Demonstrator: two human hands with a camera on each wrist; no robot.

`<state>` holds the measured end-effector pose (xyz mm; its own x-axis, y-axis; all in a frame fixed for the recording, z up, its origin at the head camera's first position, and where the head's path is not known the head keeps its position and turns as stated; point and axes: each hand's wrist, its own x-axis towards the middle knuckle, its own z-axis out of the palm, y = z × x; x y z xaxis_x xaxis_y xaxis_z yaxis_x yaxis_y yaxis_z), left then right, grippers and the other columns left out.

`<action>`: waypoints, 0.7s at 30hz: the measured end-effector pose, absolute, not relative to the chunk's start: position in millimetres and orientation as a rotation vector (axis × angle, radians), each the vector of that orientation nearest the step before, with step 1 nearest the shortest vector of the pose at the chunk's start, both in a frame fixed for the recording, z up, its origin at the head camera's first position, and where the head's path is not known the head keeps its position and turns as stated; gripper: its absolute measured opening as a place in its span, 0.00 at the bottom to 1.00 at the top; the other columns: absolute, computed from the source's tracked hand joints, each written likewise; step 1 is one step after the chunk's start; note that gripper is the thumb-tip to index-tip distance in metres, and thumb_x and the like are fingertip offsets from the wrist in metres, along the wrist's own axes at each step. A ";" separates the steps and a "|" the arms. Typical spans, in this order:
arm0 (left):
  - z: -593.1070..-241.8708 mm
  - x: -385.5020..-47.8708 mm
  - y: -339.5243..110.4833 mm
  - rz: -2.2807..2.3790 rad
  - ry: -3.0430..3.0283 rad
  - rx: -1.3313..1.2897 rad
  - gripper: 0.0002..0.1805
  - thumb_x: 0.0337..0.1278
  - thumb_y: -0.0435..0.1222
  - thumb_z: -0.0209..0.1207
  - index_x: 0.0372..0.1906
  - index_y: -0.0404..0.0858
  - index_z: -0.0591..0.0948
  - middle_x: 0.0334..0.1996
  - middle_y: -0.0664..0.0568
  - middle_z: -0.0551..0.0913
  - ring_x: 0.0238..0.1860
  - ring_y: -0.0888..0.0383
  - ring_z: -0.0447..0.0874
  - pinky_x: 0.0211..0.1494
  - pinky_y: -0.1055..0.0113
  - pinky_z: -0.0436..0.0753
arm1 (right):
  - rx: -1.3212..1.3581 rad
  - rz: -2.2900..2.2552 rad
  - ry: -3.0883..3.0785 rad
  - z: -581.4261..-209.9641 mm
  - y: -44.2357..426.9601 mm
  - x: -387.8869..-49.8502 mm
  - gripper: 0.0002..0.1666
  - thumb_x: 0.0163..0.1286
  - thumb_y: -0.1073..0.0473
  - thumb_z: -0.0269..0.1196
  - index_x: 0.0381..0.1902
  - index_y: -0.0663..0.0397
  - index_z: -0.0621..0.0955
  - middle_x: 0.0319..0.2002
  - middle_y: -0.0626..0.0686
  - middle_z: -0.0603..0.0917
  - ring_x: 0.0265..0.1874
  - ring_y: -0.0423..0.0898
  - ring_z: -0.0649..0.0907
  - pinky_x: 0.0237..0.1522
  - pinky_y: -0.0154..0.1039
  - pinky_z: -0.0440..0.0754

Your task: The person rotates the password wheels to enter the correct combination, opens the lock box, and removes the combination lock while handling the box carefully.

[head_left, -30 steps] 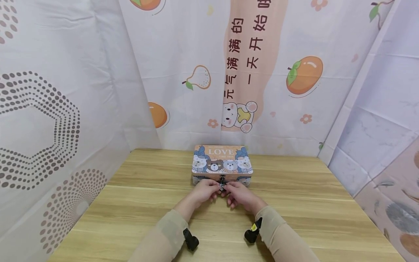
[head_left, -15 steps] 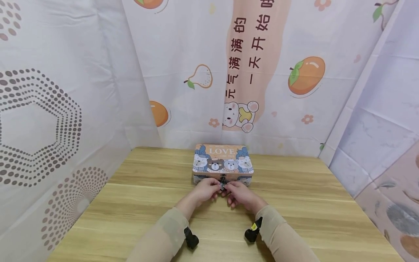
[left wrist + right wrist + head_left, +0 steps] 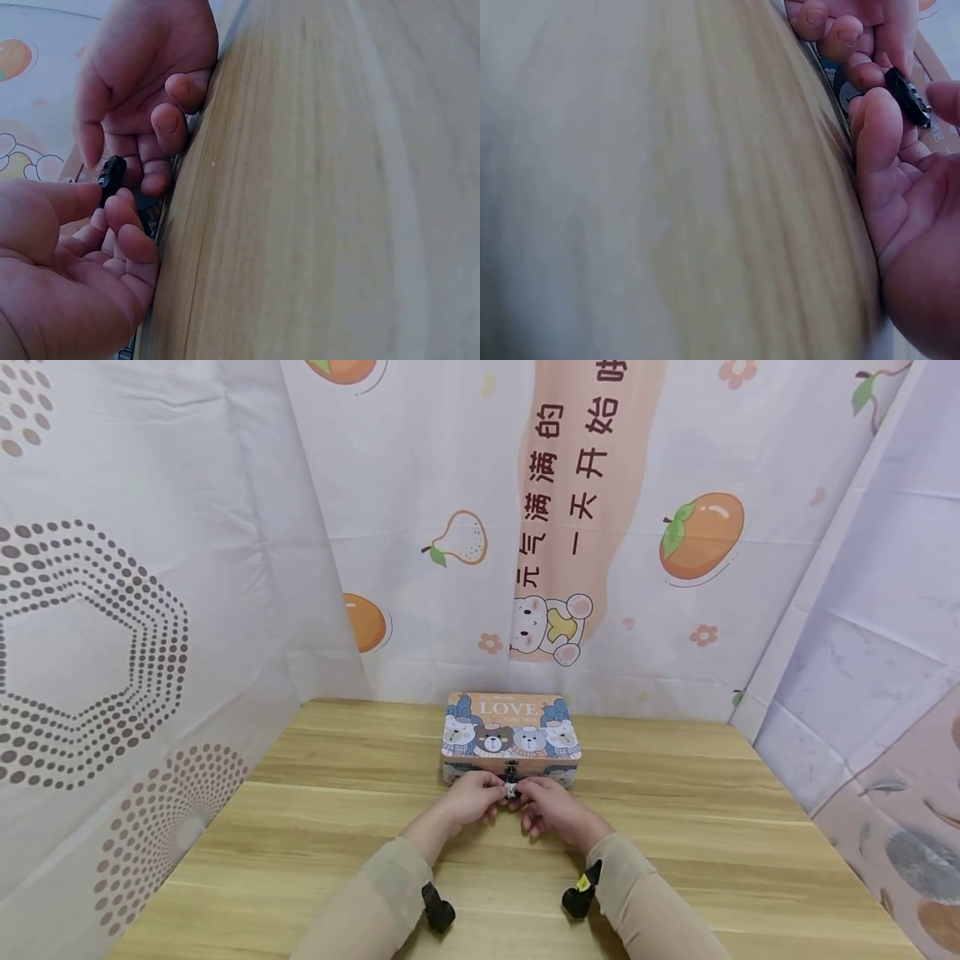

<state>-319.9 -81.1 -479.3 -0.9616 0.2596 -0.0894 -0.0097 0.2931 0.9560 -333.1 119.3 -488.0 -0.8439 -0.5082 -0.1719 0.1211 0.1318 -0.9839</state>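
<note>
A tin box (image 3: 512,727) with a bear print and the word LOVE stands closed on the table. At the middle of its front, below a dark clasp (image 3: 512,768), hangs a small black padlock (image 3: 908,98); in the head view its face looks pale. My left hand (image 3: 471,797) pinches the padlock from the left, thumb against its edge. From the other side, my right hand (image 3: 558,808) has its fingers curled around the padlock, its thumb close to the face. The marks on the padlock are too small to read.
The wooden table (image 3: 675,827) spreads out around the box and both forearms. Behind it hangs a printed curtain (image 3: 420,460); other curtains close off the left and right sides. A small black device sits on each wrist.
The padlock's face shows paler and more towards the head camera than before. Both hands stay at the box front, with only slight finger movement.
</note>
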 end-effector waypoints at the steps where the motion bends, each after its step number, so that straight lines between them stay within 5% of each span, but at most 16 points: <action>1: -479.4 -319.8 -81.3 1.731 2.330 0.232 0.08 0.72 0.33 0.57 0.45 0.30 0.82 0.34 0.47 0.83 0.26 0.58 0.77 0.26 0.68 0.78 | -0.368 -1.772 1.931 -488.2 119.9 -333.0 0.23 0.81 0.52 0.49 0.55 0.69 0.75 0.43 0.61 0.80 0.22 0.44 0.78 0.21 0.36 0.82; 21: -481.0 -321.6 -83.4 1.751 2.296 0.219 0.08 0.73 0.32 0.56 0.48 0.32 0.81 0.35 0.46 0.84 0.24 0.58 0.77 0.25 0.68 0.78 | -0.369 -1.767 1.956 -479.2 131.6 -329.6 0.23 0.81 0.51 0.52 0.60 0.65 0.72 0.53 0.67 0.79 0.26 0.47 0.81 0.22 0.39 0.85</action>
<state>-321.6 -83.4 -481.0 -0.9586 0.2653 -0.1034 -0.0296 0.2685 0.9628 -329.6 131.6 -479.2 -0.8510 -0.4984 -0.1655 0.1142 0.1321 -0.9846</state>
